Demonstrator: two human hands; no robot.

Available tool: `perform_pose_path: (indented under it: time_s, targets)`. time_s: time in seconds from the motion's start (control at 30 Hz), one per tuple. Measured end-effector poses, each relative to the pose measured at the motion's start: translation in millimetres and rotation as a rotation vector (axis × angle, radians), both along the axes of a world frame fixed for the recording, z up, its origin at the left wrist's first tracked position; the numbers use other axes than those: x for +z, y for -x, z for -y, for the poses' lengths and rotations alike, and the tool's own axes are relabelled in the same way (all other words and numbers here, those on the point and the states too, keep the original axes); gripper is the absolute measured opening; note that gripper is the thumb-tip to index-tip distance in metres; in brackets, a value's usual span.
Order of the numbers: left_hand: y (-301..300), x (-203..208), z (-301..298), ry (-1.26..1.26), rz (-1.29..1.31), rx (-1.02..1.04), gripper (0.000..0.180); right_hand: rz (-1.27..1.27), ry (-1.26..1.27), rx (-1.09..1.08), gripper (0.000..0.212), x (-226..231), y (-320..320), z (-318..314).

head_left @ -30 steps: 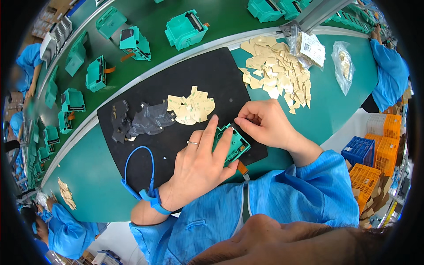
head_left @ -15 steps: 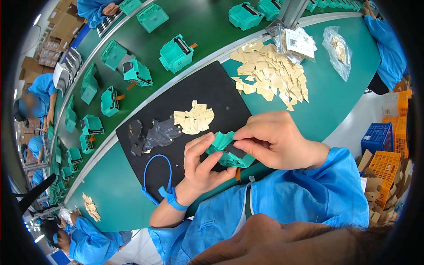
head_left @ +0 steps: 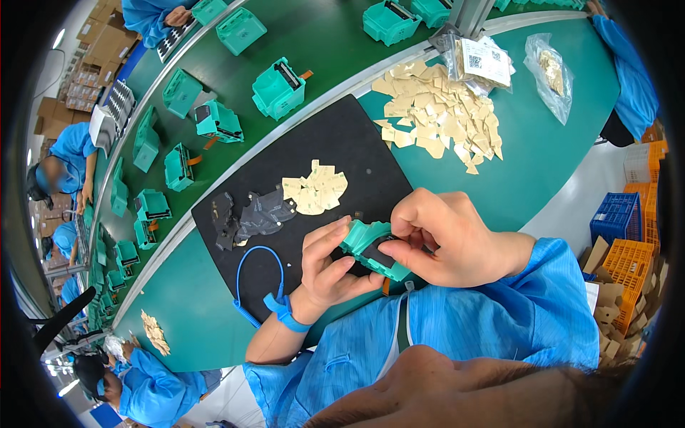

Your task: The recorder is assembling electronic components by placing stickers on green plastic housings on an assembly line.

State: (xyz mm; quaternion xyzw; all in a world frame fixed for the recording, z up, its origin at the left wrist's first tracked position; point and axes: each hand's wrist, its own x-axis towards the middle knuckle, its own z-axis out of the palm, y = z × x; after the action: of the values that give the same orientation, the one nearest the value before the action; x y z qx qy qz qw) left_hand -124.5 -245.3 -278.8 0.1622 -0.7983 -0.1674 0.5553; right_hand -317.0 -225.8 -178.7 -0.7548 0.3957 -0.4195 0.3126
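Note:
Near my body, my left hand grips a small green plastic housing from its left side, thumb below and fingers above. A dark flat part lies in the housing's opening, and an orange ribbon sticks out beneath. My right hand is closed at the housing's right end. Its thumb rests by the dark part and its fingers are curled; whatever they pinch is hidden. A blue wrist strap with a coiled cord circles my left wrist.
On the black mat lie black film pieces and cream adhesive pieces. Beyond are a big cream pile and plastic bags. Green housings stand on the belt behind a metal rail. Co-workers sit at left; crates stand right.
My right fingers have curled in more and shifted slightly right on the housing. The housing has tilted in my left hand, which keeps its hold. The whole view has shifted a little.

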Motion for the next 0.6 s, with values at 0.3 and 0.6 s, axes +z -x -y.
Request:
perform_pose_path:
  time_s: [0.3,0.6]
  targets:
    - [-0.3,-1.0,0.3,-0.011,0.000,-0.018,0.065,-0.054,0.044,-0.020,0.027,-0.5,-0.3,0.2]
    - [0.1,-0.9,-0.4,-0.002,0.002,-0.026,0.062,-0.056,0.053,-0.018,0.027,-0.9,-1.3,-1.5]
